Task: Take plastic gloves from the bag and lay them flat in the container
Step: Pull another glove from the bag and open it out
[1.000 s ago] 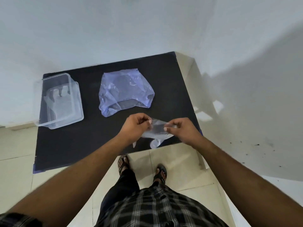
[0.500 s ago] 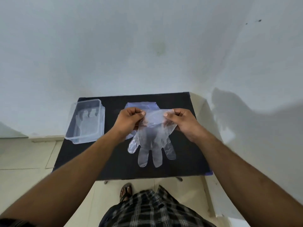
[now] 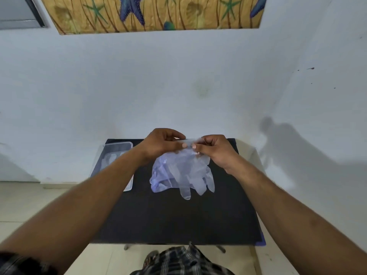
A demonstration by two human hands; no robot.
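Observation:
A clear plastic glove [image 3: 195,178] hangs fingers-down above the black table [image 3: 178,219]. My left hand [image 3: 161,144] and my right hand [image 3: 213,148] pinch its cuff close together at the top. Behind the glove lies the bluish plastic bag [image 3: 158,175], mostly hidden by it. The clear container [image 3: 117,149] stands at the table's far left, partly covered by my left forearm, with a glove lying flat inside.
A white wall rises right behind the table, and a starfish picture [image 3: 155,12] hangs high on it. Tiled floor [image 3: 23,205] shows to the left and below the table's near edge. My checked shorts and a sandalled foot appear at the bottom.
The camera has tilted upward, showing more wall. My hands have come closer together on the cuff, and the glove now hangs unfolded in front of the bag.

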